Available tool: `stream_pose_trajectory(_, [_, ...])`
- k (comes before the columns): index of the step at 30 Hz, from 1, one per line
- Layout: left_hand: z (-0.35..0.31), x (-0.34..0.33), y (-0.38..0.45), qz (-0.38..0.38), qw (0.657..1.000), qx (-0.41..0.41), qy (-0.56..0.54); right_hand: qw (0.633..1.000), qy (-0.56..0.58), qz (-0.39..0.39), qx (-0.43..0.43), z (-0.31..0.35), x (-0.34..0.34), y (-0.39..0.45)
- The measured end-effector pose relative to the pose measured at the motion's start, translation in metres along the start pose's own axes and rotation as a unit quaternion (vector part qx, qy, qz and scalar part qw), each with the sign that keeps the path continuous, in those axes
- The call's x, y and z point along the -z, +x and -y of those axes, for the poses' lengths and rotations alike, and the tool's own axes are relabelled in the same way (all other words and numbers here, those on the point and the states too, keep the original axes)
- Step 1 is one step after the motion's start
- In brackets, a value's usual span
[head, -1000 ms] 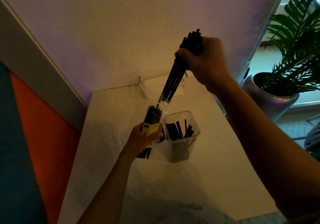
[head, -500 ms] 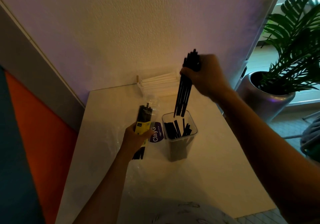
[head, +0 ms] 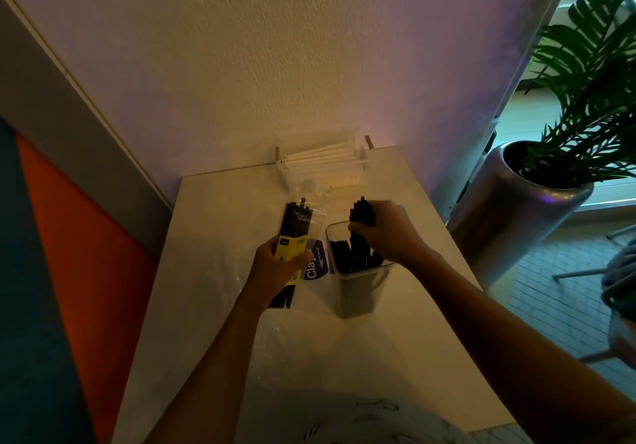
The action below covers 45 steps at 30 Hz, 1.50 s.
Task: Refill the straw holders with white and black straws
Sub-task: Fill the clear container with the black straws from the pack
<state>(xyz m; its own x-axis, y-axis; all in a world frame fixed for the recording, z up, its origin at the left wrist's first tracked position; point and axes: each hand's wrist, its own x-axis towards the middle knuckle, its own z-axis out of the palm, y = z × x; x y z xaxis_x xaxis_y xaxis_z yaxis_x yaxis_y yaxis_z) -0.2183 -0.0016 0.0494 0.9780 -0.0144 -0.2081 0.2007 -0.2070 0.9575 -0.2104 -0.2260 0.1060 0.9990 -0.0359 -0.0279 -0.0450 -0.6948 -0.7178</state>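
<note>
Right hand (head: 385,230) grips a bundle of black straws (head: 361,213), lower ends inside the clear holder (head: 358,292) for release. Left hand (head: 278,268), beside the holder, clasps the straw packet (head: 294,233), steadying it for further withdrawals.

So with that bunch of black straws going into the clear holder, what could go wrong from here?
The right hand grips the black straws above the tall clear holder; pushing sideways might tip it. The open packet in the left hand tilts, so straws could slide out. Straws already inside may block new ones.
</note>
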Motion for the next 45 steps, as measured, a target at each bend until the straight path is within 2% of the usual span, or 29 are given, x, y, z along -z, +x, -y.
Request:
stream_pose_trajectory(4, [-0.004,-0.002,0.001,0.004,1.0,-0.005,-0.007,0.998,-0.042,0.038,0.012,0.002,0.0,-0.001])
stream_pose_trajectory(7, [-0.006,-0.003,0.001,0.008,1.0,-0.008,-0.003,0.998,-0.026,0.056,0.012,0.005,0.003,-0.001])
stream_pose_trajectory(12, [-0.009,-0.004,0.003,0.008,1.0,-0.009,0.008,0.997,-0.046,0.047,0.04,0.015,0.009,0.001])
stream_pose_trajectory(14, [-0.011,-0.005,0.003,0.012,1.0,-0.013,0.008,0.996,-0.058,0.008,0.068,0.02,0.012,0.002])
stream_pose_trajectory(18, [-0.015,-0.005,0.004,0.026,0.999,-0.024,0.003,0.979,0.03,-0.143,0.139,0.038,0.021,0.004])
stream_pose_trajectory(20, [-0.017,-0.005,0.005,0.036,0.999,-0.032,0.01,0.968,0.054,-0.167,0.179,0.048,0.025,0.007])
stream_pose_trajectory(22, [-0.019,-0.005,0.005,0.044,0.998,-0.042,0.017,0.969,0.041,-0.127,0.209,0.056,0.028,0.011])
stream_pose_trajectory(25, [-0.021,-0.004,0.005,0.047,0.997,-0.052,0.027,0.972,0.005,-0.016,0.236,0.06,0.032,0.015])
stream_pose_trajectory(27, [-0.022,-0.003,0.006,0.048,0.997,-0.057,0.031,0.975,-0.016,0.041,0.217,0.06,0.032,0.017])
stream_pose_trajectory(30, [-0.023,-0.003,0.006,0.053,0.996,-0.065,0.032,0.981,-0.016,0.071,0.182,0.059,0.029,0.019])
stream_pose_trajectory(34, [-0.026,0.0,0.008,0.054,0.996,-0.066,0.031,0.98,-0.029,0.087,0.174,0.059,0.026,0.019])
stream_pose_trajectory(39, [-0.032,0.0,0.009,0.063,0.995,-0.07,0.042,0.979,-0.06,0.058,0.184,0.055,0.023,0.02])
stream_pose_trajectory(45, [-0.038,-0.004,0.007,0.062,0.995,-0.072,0.034,0.988,-0.001,0.01,0.155,0.053,0.016,0.017])
